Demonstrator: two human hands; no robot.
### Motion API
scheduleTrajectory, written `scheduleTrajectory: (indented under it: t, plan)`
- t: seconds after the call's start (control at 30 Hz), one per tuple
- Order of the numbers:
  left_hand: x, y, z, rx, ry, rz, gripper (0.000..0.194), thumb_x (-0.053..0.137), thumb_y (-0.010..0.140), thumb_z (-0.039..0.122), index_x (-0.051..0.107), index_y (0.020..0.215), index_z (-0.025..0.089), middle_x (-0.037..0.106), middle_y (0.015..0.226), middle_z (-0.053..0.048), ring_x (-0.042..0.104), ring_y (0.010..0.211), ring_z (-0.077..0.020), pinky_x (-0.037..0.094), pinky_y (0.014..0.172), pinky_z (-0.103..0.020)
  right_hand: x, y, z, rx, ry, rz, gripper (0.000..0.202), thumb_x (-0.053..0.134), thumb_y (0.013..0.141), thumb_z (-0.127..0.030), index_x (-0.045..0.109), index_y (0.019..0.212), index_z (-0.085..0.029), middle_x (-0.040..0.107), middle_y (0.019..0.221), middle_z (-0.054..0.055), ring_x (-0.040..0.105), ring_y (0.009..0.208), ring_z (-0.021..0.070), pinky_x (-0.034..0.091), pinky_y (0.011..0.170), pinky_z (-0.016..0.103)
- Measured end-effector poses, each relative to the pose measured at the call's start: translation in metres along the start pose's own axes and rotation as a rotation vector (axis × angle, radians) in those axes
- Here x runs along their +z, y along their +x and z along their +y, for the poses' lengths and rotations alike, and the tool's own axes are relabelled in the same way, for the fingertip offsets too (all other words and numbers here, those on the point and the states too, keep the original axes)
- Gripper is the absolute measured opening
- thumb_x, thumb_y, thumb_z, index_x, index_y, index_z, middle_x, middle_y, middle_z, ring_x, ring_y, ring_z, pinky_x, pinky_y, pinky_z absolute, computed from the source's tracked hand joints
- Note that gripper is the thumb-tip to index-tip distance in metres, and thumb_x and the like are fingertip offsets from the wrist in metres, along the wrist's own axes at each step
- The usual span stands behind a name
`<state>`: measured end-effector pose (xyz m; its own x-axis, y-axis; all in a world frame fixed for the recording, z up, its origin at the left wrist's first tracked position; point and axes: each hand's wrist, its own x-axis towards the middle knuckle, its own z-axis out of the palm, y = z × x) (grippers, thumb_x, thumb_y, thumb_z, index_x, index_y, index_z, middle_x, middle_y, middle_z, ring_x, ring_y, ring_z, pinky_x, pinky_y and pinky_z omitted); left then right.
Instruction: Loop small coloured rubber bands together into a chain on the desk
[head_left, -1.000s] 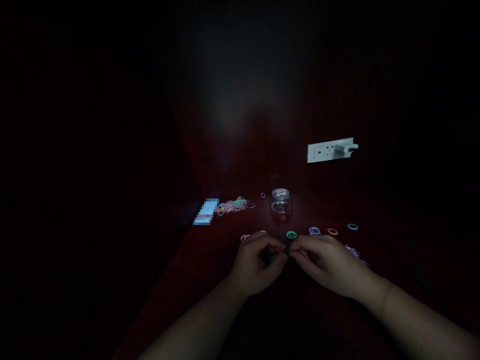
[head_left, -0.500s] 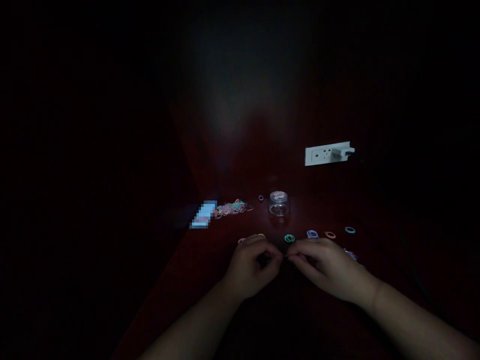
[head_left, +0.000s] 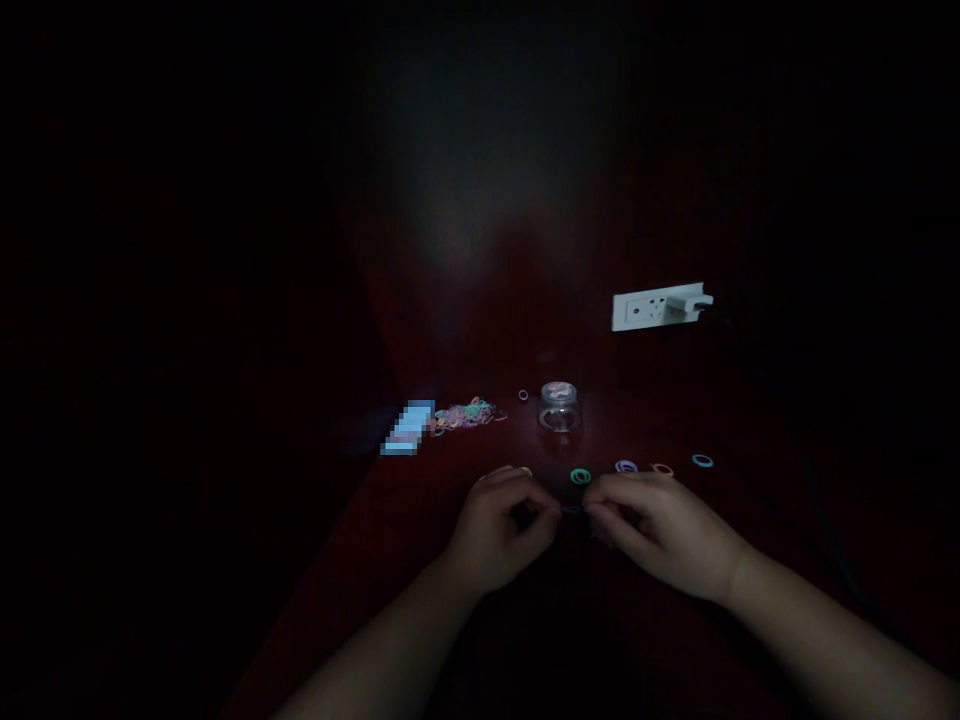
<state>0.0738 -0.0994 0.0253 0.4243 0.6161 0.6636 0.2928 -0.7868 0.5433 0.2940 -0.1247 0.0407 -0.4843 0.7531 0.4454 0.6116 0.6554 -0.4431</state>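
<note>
A thin, dim band (head_left: 571,510) spans the small gap between my two hands. My left hand (head_left: 508,525) pinches its left end between thumb and forefinger. Its right end is in the pinched fingertips of my right hand (head_left: 651,522). Just beyond the fingers lie green rings (head_left: 580,477), and to their right purple rings (head_left: 625,467). An orange ring (head_left: 662,469) shows partly behind my right hand, with a blue ring (head_left: 703,461) farther right. A yellow ring (head_left: 527,472) is mostly hidden by my left hand.
A clear lidded jar (head_left: 559,408) stands at the back, a small ring (head_left: 523,396) beside it. A pile of coloured bands (head_left: 469,414) lies next to a lit, pixelated rectangle (head_left: 409,428). A white wall socket (head_left: 656,307) holds a plug.
My hands have drawn slightly apart, so more of the band shows between them. My right hand now covers part of the orange ring.
</note>
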Motion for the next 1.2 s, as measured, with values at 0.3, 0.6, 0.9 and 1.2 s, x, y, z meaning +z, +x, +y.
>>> scheduleTrajectory:
  t: [0.3, 0.6, 0.9, 1.2]
  plan:
    - [0.0010, 0.0023, 0.0045, 0.019, -0.010, -0.007, 0.009, 0.066, 0.083, 0.016, 0.068, 0.074, 0.018, 0.068, 0.068, -0.002, 0.058, 0.065, -0.0134, 0.044, 0.063, -0.027, 0.0046, -0.0003, 0.0008, -0.034, 0.027, -0.011, 0.011, 0.053, 0.094, -0.023, 0.064, 0.092, -0.021, 0.056, 0.065, -0.003, 0.054, 0.058, 0.0113, 0.041, 0.057, 0.024]
    - [0.0014, -0.0019, -0.0010, 0.037, -0.020, -0.020, 0.005, 0.068, 0.082, 0.015, 0.069, 0.077, 0.018, 0.069, 0.072, -0.002, 0.060, 0.068, -0.0136, 0.045, 0.066, -0.028, 0.0039, -0.0001, 0.0005, -0.031, 0.012, 0.000, 0.014, 0.052, 0.094, -0.023, 0.061, 0.085, -0.021, 0.054, 0.064, -0.003, 0.051, 0.056, 0.0110, 0.039, 0.055, 0.023]
    - [0.0020, -0.0013, -0.0024, 0.020, -0.008, -0.037, 0.006, 0.066, 0.083, 0.019, 0.069, 0.078, 0.019, 0.070, 0.075, -0.003, 0.062, 0.070, -0.0148, 0.049, 0.070, -0.031, 0.0035, -0.0001, 0.0009, -0.042, 0.009, 0.014, 0.014, 0.054, 0.094, -0.024, 0.062, 0.083, -0.021, 0.055, 0.063, -0.003, 0.050, 0.055, 0.0107, 0.038, 0.053, 0.023]
    - [-0.0006, -0.0011, 0.0008, 0.003, 0.013, -0.068, 0.005, 0.065, 0.084, 0.022, 0.067, 0.082, 0.017, 0.065, 0.074, -0.002, 0.060, 0.071, -0.0142, 0.046, 0.067, -0.028, 0.0018, 0.0016, -0.0015, -0.041, -0.002, 0.005, 0.012, 0.055, 0.092, -0.023, 0.061, 0.082, -0.020, 0.053, 0.062, -0.004, 0.050, 0.054, 0.0102, 0.037, 0.055, 0.023]
